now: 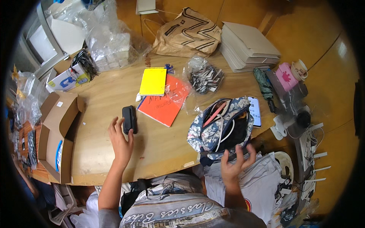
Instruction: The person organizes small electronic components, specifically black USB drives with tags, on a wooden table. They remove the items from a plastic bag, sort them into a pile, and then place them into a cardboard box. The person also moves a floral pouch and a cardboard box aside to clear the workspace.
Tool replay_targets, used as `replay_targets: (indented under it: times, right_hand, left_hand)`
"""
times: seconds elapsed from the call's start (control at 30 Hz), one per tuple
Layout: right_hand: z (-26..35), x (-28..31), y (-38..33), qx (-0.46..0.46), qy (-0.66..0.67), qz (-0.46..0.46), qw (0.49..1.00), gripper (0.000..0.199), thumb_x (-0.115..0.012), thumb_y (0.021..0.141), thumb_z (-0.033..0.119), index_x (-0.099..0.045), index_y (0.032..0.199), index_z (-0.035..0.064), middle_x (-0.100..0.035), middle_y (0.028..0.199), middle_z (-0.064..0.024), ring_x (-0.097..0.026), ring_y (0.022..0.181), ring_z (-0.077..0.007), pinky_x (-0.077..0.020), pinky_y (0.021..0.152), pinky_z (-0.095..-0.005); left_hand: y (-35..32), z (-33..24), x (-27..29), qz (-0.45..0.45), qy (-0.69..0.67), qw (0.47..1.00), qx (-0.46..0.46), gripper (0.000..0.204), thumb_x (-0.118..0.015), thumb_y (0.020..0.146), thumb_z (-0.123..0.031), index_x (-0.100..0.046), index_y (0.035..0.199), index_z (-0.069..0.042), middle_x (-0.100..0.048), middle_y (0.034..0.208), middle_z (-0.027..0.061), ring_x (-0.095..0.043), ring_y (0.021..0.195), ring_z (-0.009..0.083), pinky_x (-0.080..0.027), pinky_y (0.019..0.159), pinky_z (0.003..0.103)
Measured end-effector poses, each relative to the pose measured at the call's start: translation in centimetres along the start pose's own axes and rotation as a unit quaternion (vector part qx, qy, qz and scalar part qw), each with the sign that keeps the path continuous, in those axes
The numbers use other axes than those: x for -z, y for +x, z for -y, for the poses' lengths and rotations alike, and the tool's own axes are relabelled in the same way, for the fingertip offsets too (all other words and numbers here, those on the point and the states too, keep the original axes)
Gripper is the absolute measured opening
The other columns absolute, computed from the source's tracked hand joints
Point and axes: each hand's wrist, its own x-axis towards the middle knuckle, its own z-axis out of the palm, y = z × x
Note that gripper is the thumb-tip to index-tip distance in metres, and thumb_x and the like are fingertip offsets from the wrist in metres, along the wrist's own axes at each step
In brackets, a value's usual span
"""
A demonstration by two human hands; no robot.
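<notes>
Wooden tabletop (114, 148), pale plywood, crowded along its far edge; orange-brown floor beyond it. On it: yellow notepad (153, 81) lying partly over an orange folder (163, 104), clear bag of small dark parts (205, 78), brown paper bag (189, 34), stack of flat grey cardboard (249, 47), a larger plastic bag of small boxes (112, 47). Open cardboard box (57, 133) at the left edge. Phone (255, 111), screen lit, just beside a floral pouch (220, 129) that stands open at the near right edge with pens and a white cord showing inside.

Right end cluttered: folded dark umbrella (263, 84), pink cup (286, 76), cables and chargers, mostly too small to sort. Far left is blurred by fisheye rim; contents of the bags there unreadable. White cloth (262, 182) below the pouch, partly hidden by the arm.

Left hand (121, 142) flat over the tabletop, grip released, fingers spread; fingertips touch the near end of a black case (129, 119), which lies near the orange folder. Case not enclosed.

Right hand (232, 167) raised just below the pouch, grip open, fingers splayed and curled, holding nothing; whether it touches the pouch's edge cannot be told.
</notes>
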Motion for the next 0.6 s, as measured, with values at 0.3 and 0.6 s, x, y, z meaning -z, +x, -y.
replay_targets:
  times: [0.3,0.6]
  right_hand:
    - [1.3,1.6,1.3,0.055,0.148,0.263,0.952,0.020,-0.056,0.067,0.006,-0.055,0.087,0.0027,-0.048,0.087,-0.0101,-0.048,0.078,-0.0240,-0.0403,0.064,-0.0332]
    - [1.0,-0.2,0.3,0.173,0.111,0.262,0.943,0.024,-0.052,0.067,0.009,-0.053,0.089,-0.0006,-0.048,0.087,-0.0090,-0.047,0.080,-0.0224,-0.0399,0.068,-0.0325]
  left_hand:
    - [-4.6,-8.7,-3.9,0.418,-0.433,0.797,0.047,0.024,-0.042,0.074,0.010,-0.044,0.095,0.000,-0.052,0.090,0.0085,-0.053,0.085,0.0146,-0.042,0.072,0.026]
    - [-5.8,-11.6,-6.5,0.439,-0.509,0.738,0.064,0.031,-0.044,0.071,0.011,-0.037,0.099,-0.001,-0.045,0.093,0.0102,-0.047,0.089,0.0176,-0.041,0.074,0.026]
